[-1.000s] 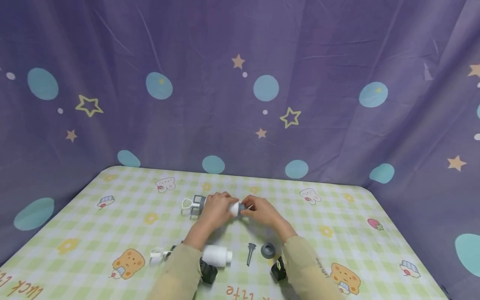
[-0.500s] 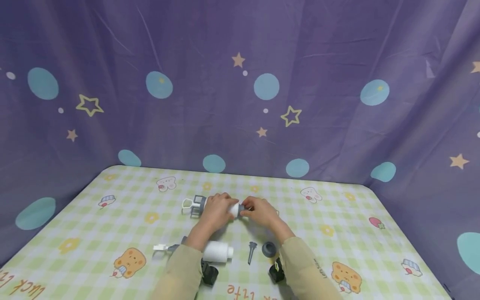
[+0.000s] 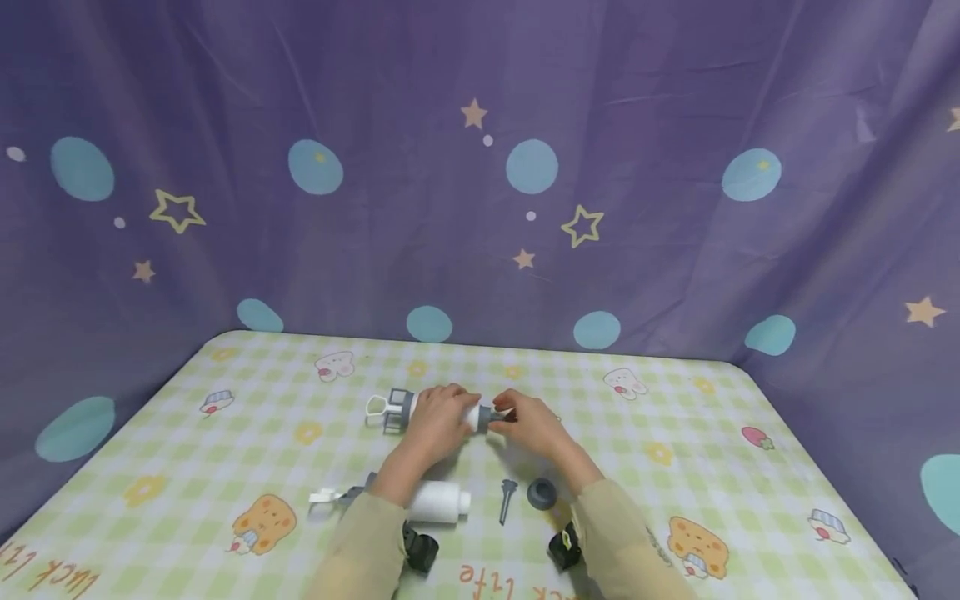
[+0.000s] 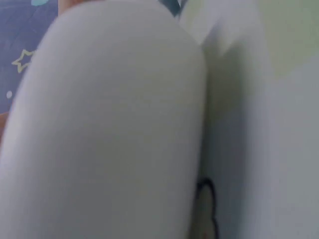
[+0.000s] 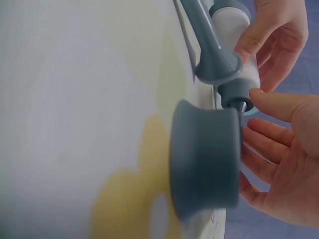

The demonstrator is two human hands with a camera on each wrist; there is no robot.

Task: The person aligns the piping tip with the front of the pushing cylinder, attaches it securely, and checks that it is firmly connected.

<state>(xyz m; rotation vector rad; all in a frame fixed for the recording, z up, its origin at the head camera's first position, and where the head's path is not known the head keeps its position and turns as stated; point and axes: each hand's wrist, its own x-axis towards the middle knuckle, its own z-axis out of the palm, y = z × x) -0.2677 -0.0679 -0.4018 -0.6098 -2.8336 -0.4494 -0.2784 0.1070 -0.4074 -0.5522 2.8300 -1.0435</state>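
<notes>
My left hand grips the white barrel of a syringe-like tube near the back of the table. Grey collars cap both its ends, and a plunger with a white ring handle points left. At the tube's right end a slim grey nozzle sticks out. Around it stands my right hand, thumb and fingers apart. In the right wrist view the thumb comes up to the grey collar, while the fingers spread loosely beside a thin stem. White sleeve-like roundness fills the left wrist view.
A second white-bodied tube lies in front, partly behind the left sleeve. Beside it are a slim grey nozzle and a round grey cap. Black wrist mounts sit low over the checked tablecloth. A purple curtain hangs behind.
My right thumb and fingers have loosened from the tube's grey end and drawn slightly right, so more of the nozzle shows. My left hand keeps its grip on the barrel.
</notes>
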